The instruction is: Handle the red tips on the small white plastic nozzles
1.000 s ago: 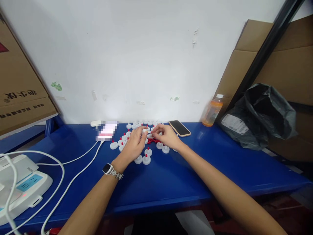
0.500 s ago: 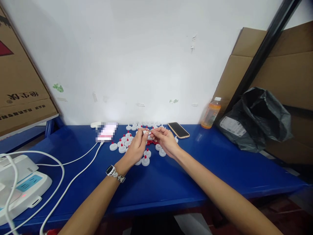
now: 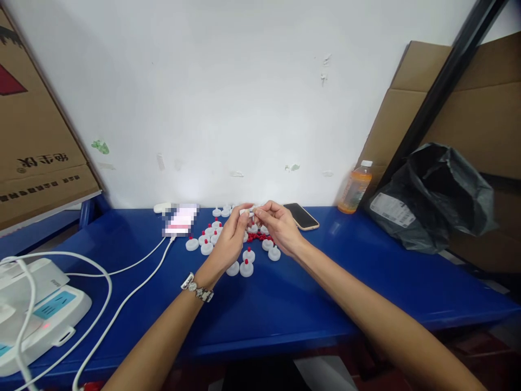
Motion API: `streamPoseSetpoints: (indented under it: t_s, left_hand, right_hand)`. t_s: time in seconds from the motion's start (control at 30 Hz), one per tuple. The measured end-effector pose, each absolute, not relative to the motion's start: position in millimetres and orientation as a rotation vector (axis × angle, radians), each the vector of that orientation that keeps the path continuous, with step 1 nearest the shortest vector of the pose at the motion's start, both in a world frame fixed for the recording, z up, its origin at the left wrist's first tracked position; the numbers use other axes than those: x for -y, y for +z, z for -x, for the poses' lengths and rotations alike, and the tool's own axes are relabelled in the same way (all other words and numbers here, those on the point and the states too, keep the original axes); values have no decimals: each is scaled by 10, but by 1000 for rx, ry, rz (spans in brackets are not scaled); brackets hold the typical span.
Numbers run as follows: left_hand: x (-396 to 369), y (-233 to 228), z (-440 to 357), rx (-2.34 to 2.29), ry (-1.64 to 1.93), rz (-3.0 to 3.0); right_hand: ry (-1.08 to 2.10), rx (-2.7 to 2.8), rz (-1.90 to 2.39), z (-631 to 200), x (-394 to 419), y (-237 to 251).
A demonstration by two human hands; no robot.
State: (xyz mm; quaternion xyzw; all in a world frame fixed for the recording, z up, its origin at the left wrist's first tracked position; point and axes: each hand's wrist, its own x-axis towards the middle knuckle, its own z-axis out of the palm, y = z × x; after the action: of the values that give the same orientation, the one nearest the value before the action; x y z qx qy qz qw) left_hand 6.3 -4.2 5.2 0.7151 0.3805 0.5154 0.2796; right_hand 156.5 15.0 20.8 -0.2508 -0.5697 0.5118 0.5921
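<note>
My left hand [image 3: 233, 234] and my right hand [image 3: 277, 225] meet above a cluster of small white caps with red tips [image 3: 246, 267] on the blue table [image 3: 285, 304]. Left fingertips pinch a small white cap [image 3: 245, 212]. My right fingertips press against it from the right; whether they hold a small red piece is too small to tell. A little pile of loose red pieces [image 3: 258, 237] lies on the table under the hands. A watch with a bracelet [image 3: 198, 290] sits on my left wrist.
A phone [image 3: 302, 215] lies right of the caps, an orange drink bottle [image 3: 355, 187] and a black plastic bag [image 3: 435, 198] further right. A lit phone on a white cable [image 3: 179, 220] lies to the left. A white device with cables [image 3: 36, 312] sits at left. Cardboard leans at both sides.
Both hands lifted from the pile of parts and came together above it with a white cap between the fingertips. The view shifted slightly.
</note>
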Motion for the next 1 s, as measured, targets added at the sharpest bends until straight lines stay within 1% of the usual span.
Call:
streamPoseSetpoints:
  t_s: [0.13,0.2,0.3,0.43,0.67,0.8,1.0]
  left_hand:
    - [-50,43,88,-1298,1297,-2019]
    - [-95,11,153,-1405,1291,-2060]
    - [-121,-43,184,-1430,1258,-2138]
    - [-95,-87,137,-1386,1187,-2224]
    - [-87,-113,129,-1396,1156,-2247]
    - [-65,-90,126,-1367,1174,-2275]
    - [-31,-69,94,-1353,1124,-2304]
  right_hand:
    - [804,1558,801,-1803,-547,264]
    - [620,1668,1017,-1891,-799,229]
    - [472,1844,1244,-1902,-1114,131]
    - [254,1991,1335,-1753,-1384,38]
    - [217,2025,1354,-1635,-1583,55]
    - [240,2054,1337,-1745,-1448,40]
    - [371,1981,1272,-2001,-1257,28]
